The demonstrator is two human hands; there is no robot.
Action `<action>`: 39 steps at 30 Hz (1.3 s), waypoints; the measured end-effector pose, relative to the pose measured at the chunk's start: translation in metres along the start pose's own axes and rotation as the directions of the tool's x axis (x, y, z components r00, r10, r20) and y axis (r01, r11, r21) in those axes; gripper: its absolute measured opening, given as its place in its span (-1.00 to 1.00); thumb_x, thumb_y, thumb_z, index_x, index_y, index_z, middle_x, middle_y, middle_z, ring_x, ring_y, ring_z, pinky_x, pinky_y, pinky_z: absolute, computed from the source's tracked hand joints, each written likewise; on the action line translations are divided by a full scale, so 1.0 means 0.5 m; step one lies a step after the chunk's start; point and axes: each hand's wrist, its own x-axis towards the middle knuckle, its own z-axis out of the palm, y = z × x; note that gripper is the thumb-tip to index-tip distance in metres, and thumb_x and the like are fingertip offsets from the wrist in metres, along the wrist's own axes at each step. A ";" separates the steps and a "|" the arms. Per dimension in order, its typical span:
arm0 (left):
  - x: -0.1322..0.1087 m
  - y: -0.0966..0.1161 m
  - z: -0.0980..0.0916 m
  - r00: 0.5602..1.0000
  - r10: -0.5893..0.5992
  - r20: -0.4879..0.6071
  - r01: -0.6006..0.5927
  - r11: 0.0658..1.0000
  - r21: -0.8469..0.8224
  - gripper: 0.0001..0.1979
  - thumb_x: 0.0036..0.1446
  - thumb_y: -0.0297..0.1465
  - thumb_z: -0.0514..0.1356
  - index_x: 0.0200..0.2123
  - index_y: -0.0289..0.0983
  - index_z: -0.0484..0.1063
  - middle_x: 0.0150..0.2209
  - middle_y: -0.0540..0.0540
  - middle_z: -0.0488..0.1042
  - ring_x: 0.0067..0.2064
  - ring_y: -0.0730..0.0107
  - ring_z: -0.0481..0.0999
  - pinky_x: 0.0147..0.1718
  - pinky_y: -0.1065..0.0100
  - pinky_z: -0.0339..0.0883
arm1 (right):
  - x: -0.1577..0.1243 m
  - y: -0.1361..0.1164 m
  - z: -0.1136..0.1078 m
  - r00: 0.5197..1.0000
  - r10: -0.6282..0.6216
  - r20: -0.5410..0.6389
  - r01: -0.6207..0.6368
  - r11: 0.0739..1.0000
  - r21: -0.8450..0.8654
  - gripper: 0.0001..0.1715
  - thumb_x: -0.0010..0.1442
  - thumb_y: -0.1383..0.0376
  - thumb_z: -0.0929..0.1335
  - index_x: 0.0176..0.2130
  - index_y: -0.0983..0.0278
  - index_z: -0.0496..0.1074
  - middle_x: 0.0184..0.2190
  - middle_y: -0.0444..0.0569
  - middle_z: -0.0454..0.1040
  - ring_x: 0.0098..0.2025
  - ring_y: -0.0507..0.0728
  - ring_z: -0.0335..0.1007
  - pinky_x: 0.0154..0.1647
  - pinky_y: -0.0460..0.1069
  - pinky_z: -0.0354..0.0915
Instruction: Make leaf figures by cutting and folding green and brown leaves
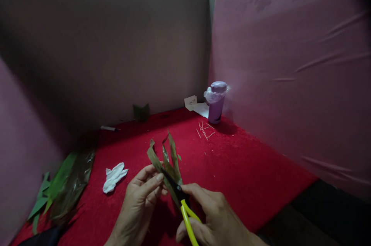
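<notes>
Brown leaf (pixel 155 160) is held over the middle of the red cloth (pixel 246 168), split into strips that fan out at the far end. Long axis runs away from the person and a bit left, tips aimed at the gray wall (pixel 116 45). Left hand (pixel 142 195) has it pinched, thumb against fingers; right hand (pixel 213 209) is curled around the yellow-handled tool (pixel 189 227) — handles a little apart, dark head right up against the leaf.

Going outward: tissue (pixel 114 177) near the left hand, green leaves (pixel 60 172) along the left edge, toothpicks (pixel 205 130) farther off, just short of the purple cup (pixel 216 109). Dim light, and a pink wall (pixel 290 83) closes off the right. Most of the elbow room is to the right — red stretches between the right hand and that wall, and its near right edge slants off into shadow.
</notes>
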 end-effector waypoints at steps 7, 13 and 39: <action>0.001 -0.003 -0.003 1.000 -0.007 0.014 0.007 1.000 -0.011 -0.76 -0.17 -0.54 0.33 -0.33 -0.31 0.49 -0.43 -0.02 0.51 -0.51 0.53 0.45 -0.56 0.49 0.36 | 0.003 -0.001 0.001 1.000 0.019 0.006 -0.019 0.998 0.059 -0.50 -0.11 0.49 0.43 -0.11 0.36 0.35 -0.46 -0.07 0.47 -0.44 0.08 0.34 -0.39 -0.07 0.25; 0.001 0.000 0.000 1.000 0.002 0.012 -0.003 1.000 0.012 -0.77 -0.16 -0.54 0.32 -0.33 -0.32 0.48 -0.45 -0.02 0.49 -0.52 0.53 0.44 -0.56 0.49 0.35 | 0.009 -0.018 -0.009 0.994 0.104 0.035 -0.104 0.995 -0.004 -0.40 -0.23 0.37 0.51 -0.15 0.29 0.32 -0.42 -0.10 0.42 -0.40 0.09 0.30 -0.45 -0.10 0.23; -0.007 -0.003 0.003 0.996 -0.005 0.090 0.005 1.000 -0.001 -0.70 -0.10 -0.55 0.29 -0.21 -0.25 0.45 -0.49 0.02 0.45 -0.50 0.52 0.42 -0.55 0.48 0.33 | 0.009 -0.014 -0.014 0.999 -0.001 0.036 -0.002 0.998 0.060 -0.62 -0.02 0.48 0.34 -0.14 0.32 0.36 -0.36 -0.02 0.50 -0.30 0.14 0.43 -0.28 -0.05 0.29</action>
